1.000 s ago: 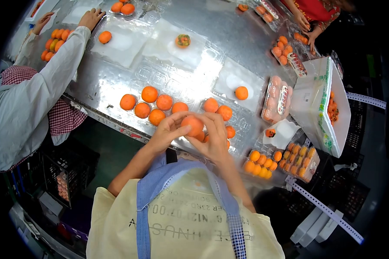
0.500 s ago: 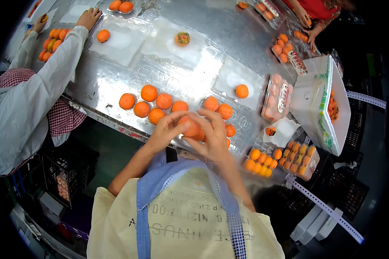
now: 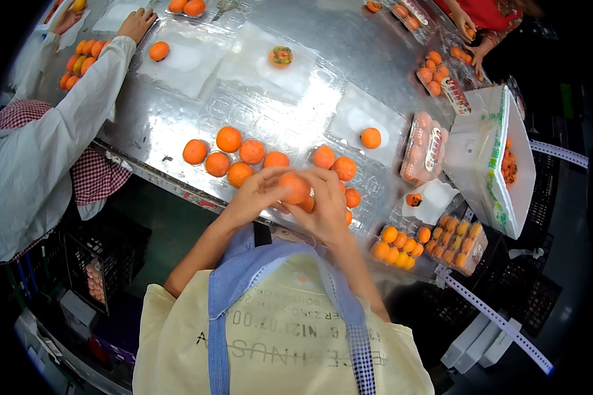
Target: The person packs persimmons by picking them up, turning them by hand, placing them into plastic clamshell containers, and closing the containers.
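- Metal worktable (image 3: 135, 122) spreads to the left of the white foam box (image 3: 471, 141); its near edge runs in front of the body, well left of that box.
- Room for moving, as I judge it, is widest far left of the box, where metal surface shows, and tightest just left of it, where a labelled fruit pack (image 3: 414, 161) lies.
- Between that box and the hands, a clear plastic tray (image 3: 374, 181) holds persimmons, some hidden by the right hand (image 3: 326, 205).
- Well left of the box, beyond the left hand (image 3: 254, 196), six loose-looking persimmons (image 3: 252, 151) sit near the table edge, lying as they did a second ago.
- Both hands are together, fingers clasping one held persimmon (image 3: 296, 187) well left of the box. Only the finger placement around it has shifted slightly; handling seems still in progress, the fruit not set down.
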Demonstrator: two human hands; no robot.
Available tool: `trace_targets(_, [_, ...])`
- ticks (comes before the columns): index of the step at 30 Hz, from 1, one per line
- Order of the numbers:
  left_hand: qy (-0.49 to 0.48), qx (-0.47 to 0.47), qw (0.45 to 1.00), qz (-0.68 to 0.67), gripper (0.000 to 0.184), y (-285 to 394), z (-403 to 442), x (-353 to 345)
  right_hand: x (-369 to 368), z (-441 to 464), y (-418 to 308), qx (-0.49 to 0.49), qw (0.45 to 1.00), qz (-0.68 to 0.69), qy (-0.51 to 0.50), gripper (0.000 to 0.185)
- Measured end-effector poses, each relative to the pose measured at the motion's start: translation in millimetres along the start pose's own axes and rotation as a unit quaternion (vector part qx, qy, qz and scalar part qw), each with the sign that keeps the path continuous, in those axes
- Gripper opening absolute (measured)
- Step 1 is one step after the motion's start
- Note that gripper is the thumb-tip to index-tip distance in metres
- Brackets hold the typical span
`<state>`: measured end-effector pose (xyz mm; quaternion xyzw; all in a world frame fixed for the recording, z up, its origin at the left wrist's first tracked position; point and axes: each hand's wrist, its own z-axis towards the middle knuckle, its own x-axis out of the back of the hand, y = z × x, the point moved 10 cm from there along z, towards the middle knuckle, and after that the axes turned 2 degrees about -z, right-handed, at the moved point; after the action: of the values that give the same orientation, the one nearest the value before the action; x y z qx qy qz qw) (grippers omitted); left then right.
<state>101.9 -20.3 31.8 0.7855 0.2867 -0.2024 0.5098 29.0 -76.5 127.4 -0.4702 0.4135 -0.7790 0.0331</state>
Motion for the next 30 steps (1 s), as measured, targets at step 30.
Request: trace_targets(30, [-0.076, -0.153, 0.985, 0.004, 0.050, 30.4, -10.9, -17.8, 30.3, -1.6, 6.1, -0.067, 0.975, 0.192, 0.092, 0.027])
